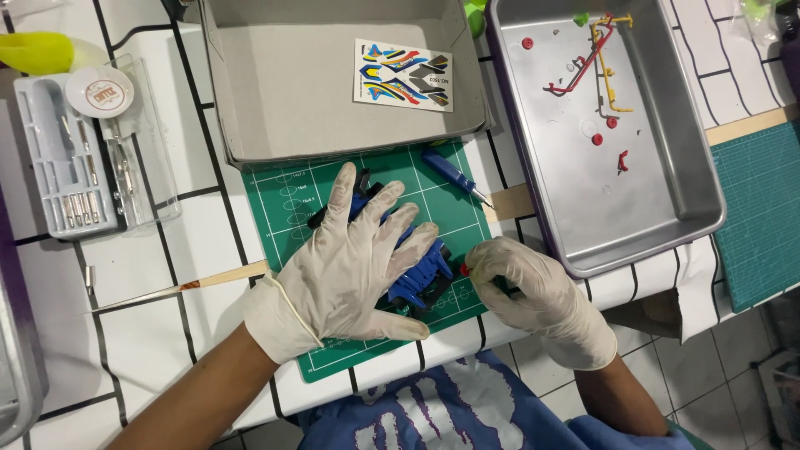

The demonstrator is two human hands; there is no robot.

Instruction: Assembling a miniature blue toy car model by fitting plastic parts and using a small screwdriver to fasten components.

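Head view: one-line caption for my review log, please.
Gloved left hand presses a blue model car body onto a green cutting mat; right hand pinches a small red part beside it.

My gloved left hand (350,267) lies flat, fingers spread, over a blue plastic model car body (417,271) on the green cutting mat (283,196). My gloved right hand (533,296), just right of it, pinches what looks like a small red plastic piece (464,269). A blue-handled screwdriver (454,177) lies farther off on the mat, a grey cardboard box lid (292,100) beyond, and a metal tray (667,150) at far right.
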